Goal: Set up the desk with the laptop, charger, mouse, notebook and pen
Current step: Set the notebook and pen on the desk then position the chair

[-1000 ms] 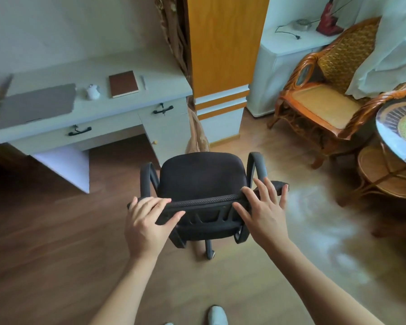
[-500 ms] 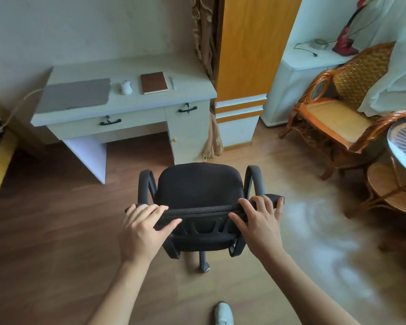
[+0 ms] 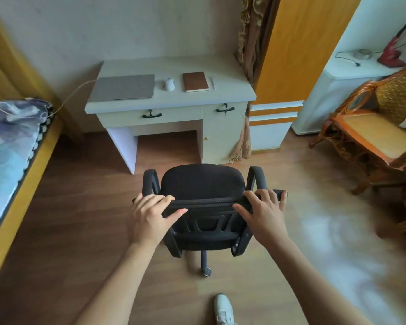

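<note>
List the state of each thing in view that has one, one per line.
laptop: lid closed, flat on desk, cable plugged in
notebook: closed
desk drawers: shut
cupboard door: shut
office chair: upright, short of the desk
left hand: gripping chair back
right hand: gripping chair back
</note>
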